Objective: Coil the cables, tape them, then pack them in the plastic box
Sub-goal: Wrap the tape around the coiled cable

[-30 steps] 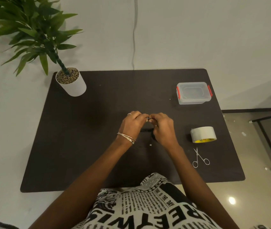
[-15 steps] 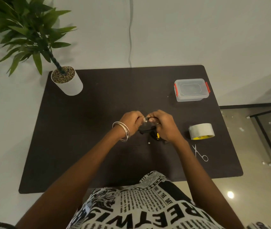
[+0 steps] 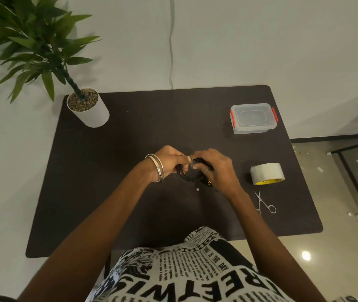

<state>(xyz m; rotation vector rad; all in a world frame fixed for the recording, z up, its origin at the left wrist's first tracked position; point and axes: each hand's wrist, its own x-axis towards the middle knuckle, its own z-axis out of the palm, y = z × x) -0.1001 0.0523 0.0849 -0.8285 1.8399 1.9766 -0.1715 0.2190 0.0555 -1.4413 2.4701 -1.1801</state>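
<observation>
Both hands are working mid-table: the left hand [image 3: 169, 163] and right hand [image 3: 215, 168] are curling their fingers around a small black cable [image 3: 192, 177], held just above the table [image 3: 108, 182]. A clear scrap between the fingertips is probably tape, though it is too small to be sure. The cable is looking light, limp and springy, so it is likely wanting to uncoil; pinching across the bundled loops is the safest hold. The box [image 3: 253, 118], lid on, is sitting well apart, beyond the tape roll [image 3: 266, 173].
</observation>
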